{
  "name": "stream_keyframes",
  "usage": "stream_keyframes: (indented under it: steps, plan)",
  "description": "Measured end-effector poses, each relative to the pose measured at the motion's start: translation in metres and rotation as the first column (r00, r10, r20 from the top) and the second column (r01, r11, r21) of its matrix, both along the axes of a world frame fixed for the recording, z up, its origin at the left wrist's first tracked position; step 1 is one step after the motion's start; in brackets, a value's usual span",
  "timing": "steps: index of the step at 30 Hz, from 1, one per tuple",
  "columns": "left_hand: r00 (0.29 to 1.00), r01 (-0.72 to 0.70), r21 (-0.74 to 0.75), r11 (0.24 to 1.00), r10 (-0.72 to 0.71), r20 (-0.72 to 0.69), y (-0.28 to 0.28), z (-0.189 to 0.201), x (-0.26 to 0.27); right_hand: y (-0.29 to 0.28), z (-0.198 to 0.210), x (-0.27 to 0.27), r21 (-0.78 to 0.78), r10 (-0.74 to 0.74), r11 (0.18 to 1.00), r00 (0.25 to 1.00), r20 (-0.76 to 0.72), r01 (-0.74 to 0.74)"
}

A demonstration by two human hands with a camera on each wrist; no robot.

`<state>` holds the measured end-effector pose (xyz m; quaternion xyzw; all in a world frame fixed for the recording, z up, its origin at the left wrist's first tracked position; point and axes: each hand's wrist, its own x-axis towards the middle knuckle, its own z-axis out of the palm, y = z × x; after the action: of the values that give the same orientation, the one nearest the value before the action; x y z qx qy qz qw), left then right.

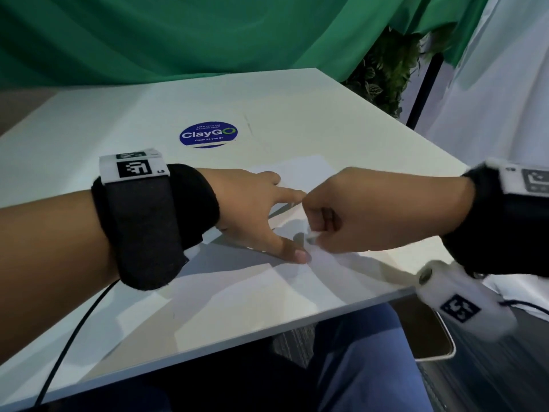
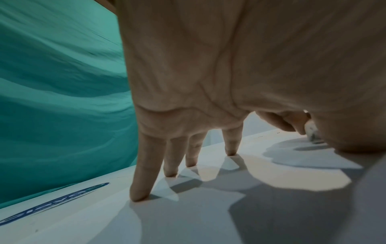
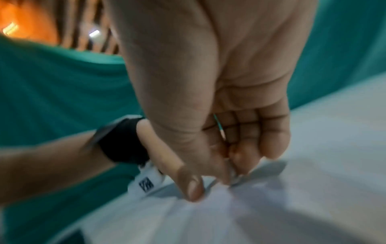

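A white sheet of paper [image 1: 300, 171] lies on the white table [image 1: 89, 120], near its front edge. My left hand [image 1: 255, 209] presses down on it with straight, spread fingers [image 2: 144, 181], the thumb [image 3: 188, 178] flat on the sheet. My right hand [image 1: 356, 212] is curled just to the right of it. It pinches a lifted edge of the paper [image 3: 261, 206] between thumb and fingers [image 3: 240, 158]. The two hands nearly touch. Most of the sheet's middle is hidden under them.
A round blue ClayGO sticker [image 1: 208, 134] sits on the table beyond the hands. A green curtain [image 1: 178, 34] hangs behind, with a leafy plant [image 1: 383, 75] at the back right. A black cable [image 1: 68, 346] crosses the front edge. My legs in blue trousers [image 1: 371, 367] are below.
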<state>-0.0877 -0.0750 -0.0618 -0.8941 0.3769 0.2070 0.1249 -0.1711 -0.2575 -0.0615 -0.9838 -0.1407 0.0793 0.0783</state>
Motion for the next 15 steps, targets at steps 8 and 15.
stream_keyframes:
  steps: [8,15]
  plan:
    - [0.999,-0.036,-0.019,0.999,0.036,0.014,-0.010,0.003,-0.005,0.006,0.000,0.008,-0.023,-0.065,0.998,0.998,0.000,0.065]
    - [0.999,-0.029,0.002,1.000,0.028,0.036,-0.010,0.000,-0.004,-0.005,0.007,0.017,-0.043,-0.176,0.983,0.984,0.030,0.177]
